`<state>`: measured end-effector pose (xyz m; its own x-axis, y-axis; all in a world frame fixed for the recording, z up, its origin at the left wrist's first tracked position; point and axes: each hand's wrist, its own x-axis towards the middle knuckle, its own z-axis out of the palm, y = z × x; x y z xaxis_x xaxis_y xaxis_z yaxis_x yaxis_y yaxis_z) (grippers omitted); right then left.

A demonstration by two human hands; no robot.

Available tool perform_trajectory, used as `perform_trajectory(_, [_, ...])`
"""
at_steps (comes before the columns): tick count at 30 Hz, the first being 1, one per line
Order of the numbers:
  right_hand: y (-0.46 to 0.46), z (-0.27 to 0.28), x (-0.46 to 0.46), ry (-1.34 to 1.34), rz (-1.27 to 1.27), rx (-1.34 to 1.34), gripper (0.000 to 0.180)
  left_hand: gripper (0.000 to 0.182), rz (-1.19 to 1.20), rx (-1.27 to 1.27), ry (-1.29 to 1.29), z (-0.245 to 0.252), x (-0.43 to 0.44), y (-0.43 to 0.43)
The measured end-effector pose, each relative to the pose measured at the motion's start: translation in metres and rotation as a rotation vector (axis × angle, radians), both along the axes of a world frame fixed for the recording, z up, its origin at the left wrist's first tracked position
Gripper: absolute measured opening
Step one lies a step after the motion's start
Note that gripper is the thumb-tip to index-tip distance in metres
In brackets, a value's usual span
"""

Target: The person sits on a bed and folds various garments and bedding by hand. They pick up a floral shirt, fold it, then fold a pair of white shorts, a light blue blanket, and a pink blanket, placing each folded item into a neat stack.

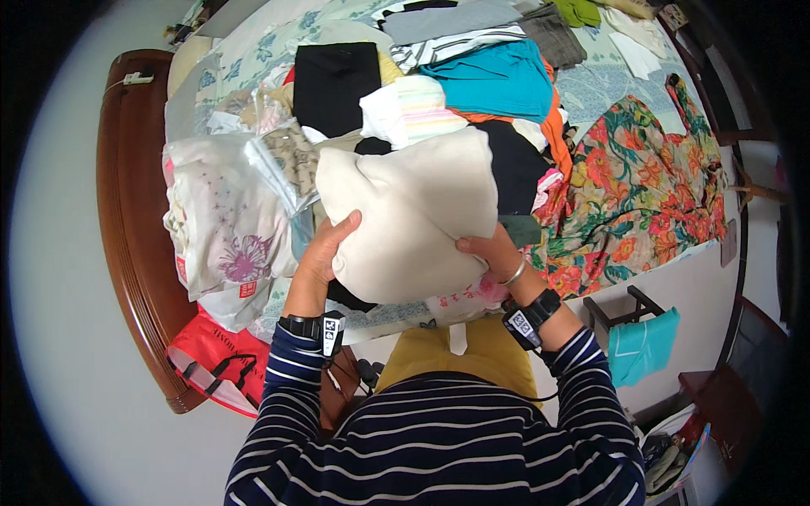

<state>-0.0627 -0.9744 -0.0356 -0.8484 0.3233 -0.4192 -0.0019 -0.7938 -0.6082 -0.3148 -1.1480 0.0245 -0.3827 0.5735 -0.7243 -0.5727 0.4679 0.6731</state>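
Note:
A folded cream-white cloth item (411,215) is held up between both hands above the bed's near edge. My left hand (329,246) grips its left side, thumb on top and fingers hidden beneath. At its right side, my right hand (490,253) pinches the edge, its thumb also on top. Behind the cloth lie a folded black garment (336,85), a pastel-striped white garment (424,111), a teal garment (493,79) and another black garment (516,164). A printed white plastic bag (221,215) full of things stands left of my left hand.
A floral garment (639,196) spreads over the bed's right part. The brown wooden headboard (136,221) runs along the left, with a red bag (218,360) near its foot. A dark stool (623,310) with a turquoise cloth (642,348) stands at the lower right.

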Motion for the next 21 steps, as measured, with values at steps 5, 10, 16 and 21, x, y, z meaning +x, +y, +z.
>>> perform_trajectory(5, [0.002, 0.041, -0.011, 0.014, 0.093, 0.320, 0.045, 0.087, 0.108, 0.283, 0.026, 0.052, 0.001, -0.015])
perform_trajectory(10, [-0.015, 0.081, -0.018, 0.101, 0.033, 0.545, 0.047, 0.090, 0.122, 0.381, 0.115, 0.082, -0.003, -0.046])
perform_trajectory(16, [-0.044, 0.127, -0.011, 0.239, -0.044, 0.653, 0.059, 0.089, 0.138, 0.582, 0.111, 0.105, 0.001, -0.083])
perform_trajectory(21, [-0.070, 0.161, -0.009, 0.256, -0.079, 0.801, 0.064, 0.086, 0.094, 0.717, 0.054, 0.127, 0.000, -0.109])
